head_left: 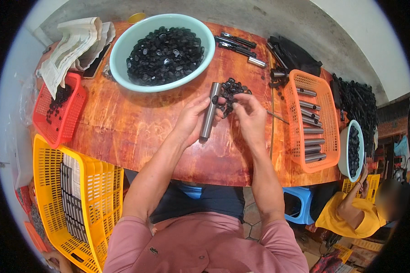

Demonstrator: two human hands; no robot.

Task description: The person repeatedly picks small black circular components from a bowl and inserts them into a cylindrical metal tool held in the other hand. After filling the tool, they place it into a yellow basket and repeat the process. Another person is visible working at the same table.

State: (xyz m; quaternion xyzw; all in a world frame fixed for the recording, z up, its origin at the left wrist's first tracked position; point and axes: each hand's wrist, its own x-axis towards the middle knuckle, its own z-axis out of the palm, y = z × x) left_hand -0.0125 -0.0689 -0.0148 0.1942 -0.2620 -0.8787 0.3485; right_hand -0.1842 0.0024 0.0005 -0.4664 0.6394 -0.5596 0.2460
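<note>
Head view: a grey metal tube [210, 110] sits in the left hand [192, 119], held near-upright and tilted slightly, lower end near the bench [132, 127], upper end at the edge of a small pile of black caps [232, 91]. Left grip is closed around the tube's middle. Right hand [249, 116] is just beside it, fingertips [234, 105] pinched together on one small black cap, so that grip is closed too; the cap itself is too small to make out clearly. Both hands hover over the wooden bench, centre, with the cap pile touching or just behind the fingers.

Behind the hands: a pale green bowl [123, 43] full of the same black caps. Right of the hands: an orange basket [328, 136] with a row of grey tubes lying crosswise. Past it, a smaller white bowl [342, 157] with black pieces, at the bench's right edge. Far left on the bench: a red basket [73, 113] with a few black pieces, folded newspaper [71, 45] above it. Below the bench on the left, a yellow crate [100, 191] holding stacked tubes. Black tools [237, 44] lie at the back. Another person in a yellow sleeve [346, 214] sits lower right.
</note>
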